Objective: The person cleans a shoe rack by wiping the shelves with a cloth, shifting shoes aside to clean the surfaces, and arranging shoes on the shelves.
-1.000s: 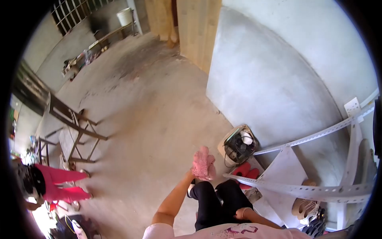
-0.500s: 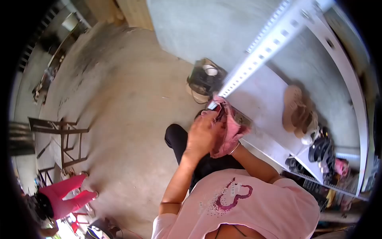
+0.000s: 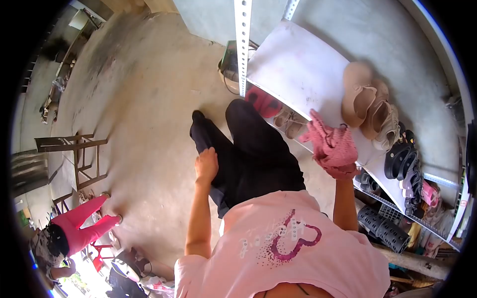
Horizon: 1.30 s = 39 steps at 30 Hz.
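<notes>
A pink cloth (image 3: 334, 149) is bunched over my right hand (image 3: 350, 172), which is closed on it and mostly covered by it. The cloth hangs at the front edge of the white shelf board (image 3: 303, 59); I cannot tell whether it touches the board. My left hand (image 3: 206, 164) is curled closed beside my left thigh, with nothing visible in it. Nearest the cloth on the board are beige clog-like shoes (image 3: 358, 97) and pale lace-up shoes (image 3: 390, 131).
A perforated metal post (image 3: 242, 47) stands at the shelf's left corner. Below the board are a red item (image 3: 263, 102) and light shoes (image 3: 289, 123). Black sandals (image 3: 400, 159) sit farther right. A wooden chair (image 3: 74, 154) and a person in pink trousers (image 3: 84, 226) are at left.
Both hands have come away from the metal post. The right moved right with the cloth, toward the board; the left let go and dropped beside my thigh. The view turned toward the shelf.
</notes>
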### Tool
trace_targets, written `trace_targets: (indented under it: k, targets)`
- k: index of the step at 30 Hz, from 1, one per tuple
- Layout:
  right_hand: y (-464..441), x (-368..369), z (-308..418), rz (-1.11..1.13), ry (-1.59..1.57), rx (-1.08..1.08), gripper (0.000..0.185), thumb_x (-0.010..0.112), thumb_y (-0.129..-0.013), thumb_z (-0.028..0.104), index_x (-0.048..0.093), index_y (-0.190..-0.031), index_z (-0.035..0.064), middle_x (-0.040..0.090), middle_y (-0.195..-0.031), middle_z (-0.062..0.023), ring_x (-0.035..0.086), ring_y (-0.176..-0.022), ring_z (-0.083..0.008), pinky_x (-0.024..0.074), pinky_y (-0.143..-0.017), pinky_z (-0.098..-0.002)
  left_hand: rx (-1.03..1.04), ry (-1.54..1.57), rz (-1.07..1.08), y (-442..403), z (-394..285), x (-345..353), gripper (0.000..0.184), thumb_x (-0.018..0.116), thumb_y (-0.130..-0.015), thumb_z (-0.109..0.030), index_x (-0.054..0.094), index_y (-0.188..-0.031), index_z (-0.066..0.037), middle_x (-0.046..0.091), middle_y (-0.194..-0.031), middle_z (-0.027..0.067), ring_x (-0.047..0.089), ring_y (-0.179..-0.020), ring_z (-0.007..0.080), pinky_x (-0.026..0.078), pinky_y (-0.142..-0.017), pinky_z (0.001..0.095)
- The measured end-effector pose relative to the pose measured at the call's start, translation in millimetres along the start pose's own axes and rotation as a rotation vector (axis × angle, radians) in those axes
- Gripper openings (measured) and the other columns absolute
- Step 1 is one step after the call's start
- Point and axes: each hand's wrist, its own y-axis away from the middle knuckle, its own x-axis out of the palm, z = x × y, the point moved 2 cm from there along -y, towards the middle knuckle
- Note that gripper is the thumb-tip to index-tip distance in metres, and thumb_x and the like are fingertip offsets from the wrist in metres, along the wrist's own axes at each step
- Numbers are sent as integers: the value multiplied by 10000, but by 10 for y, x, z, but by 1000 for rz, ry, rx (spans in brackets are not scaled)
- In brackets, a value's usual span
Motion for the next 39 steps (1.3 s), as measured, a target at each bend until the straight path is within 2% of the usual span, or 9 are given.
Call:
trace_targets:
  k: [3, 9, 14, 18, 19, 23, 25, 32, 39]
  targets:
    - [139, -112, -392, -86, 49, 81, 338, 504, -830, 206, 565, -1090, -2, 575, -1126, -111, 566, -951, -276, 432, -866, -397, 140, 171, 174, 382, 39, -153, 128, 490, -885, -184, 495, -871, -57, 577, -830, 175, 570, -814, 384, 453, -690, 468]
    - [-17, 78, -1042, -226, 113, 160, 270, 497, -835, 100, 565, -1058, -36, 605, -1063, -106, 571, -922, -264, 440, -860, -358, 45, 277, 277, 585, 196, -53, 101, 462, -888, -162, 487, -874, -66, 591, -809, 177, 568, -804, 396, 436, -669, 493]
    - [-268, 311, -1182, -489, -209, 240, 234, 465, -821, 7, 568, -1013, -76, 620, -1008, -94, 558, -945, -228, 431, -867, -336, 33, 166, 362, 503, 48, -1, 113, 463, -886, -169, 497, -883, -62, 609, -817, 177, 582, -796, 398, 447, -666, 497]
    - [-260, 265, -1166, -505, -277, 220, 229, 458, -811, 6, 580, -989, -70, 615, -1004, -97, 542, -941, -199, 423, -870, -332, -66, 236, 278, 446, 126, 88, 136, 466, -888, -187, 510, -908, -59, 625, -858, 182, 593, -815, 393, 462, -687, 483]
    - [-254, 273, -1197, -514, -286, 225, 227, 495, -789, 38, 592, -969, -60, 631, -972, -160, 579, -931, -270, 436, -849, -361, -84, 248, 254, 425, 115, 113, 150, 469, -890, -199, 516, -922, -61, 627, -864, 181, 596, -819, 392, 465, -693, 479]
    - [-270, 300, -1130, -550, -131, 151, 262, 508, -777, 81, 587, -987, -54, 609, -993, -209, 563, -953, -344, 416, -870, -412, -68, 462, 182, 280, -93, -62, 150, 498, -891, -196, 516, -931, -52, 620, -838, 152, 607, -788, 351, 475, -692, 432]
    - [-242, 357, -1215, -573, -25, 94, 271, 512, -769, 87, 586, -993, -46, 604, -1006, -209, 562, -957, -343, 417, -870, -413, 91, 725, 13, 157, -232, -213, 115, 534, -879, -130, 514, -945, -38, 598, -818, 121, 599, -758, 283, 475, -686, 365]
    - [-335, 347, -848, -638, 151, 26, 232, 536, -749, 97, 628, -915, -36, 635, -940, -210, 586, -889, -395, 445, -814, -437, 301, 866, -362, -374, -849, -1084, 169, 549, -860, -32, 522, -1024, -2, 591, -859, 106, 585, -784, 226, 472, -745, 306]
    - [-319, 348, -836, -590, 241, 56, 244, 562, -752, 127, 639, -940, -8, 636, -953, -202, 589, -915, -384, 451, -832, -428, 442, 914, -421, -765, -1293, -1446, 272, 563, -829, 5, 500, -1094, 4, 597, -900, 101, 586, -837, 214, 468, -787, 315]
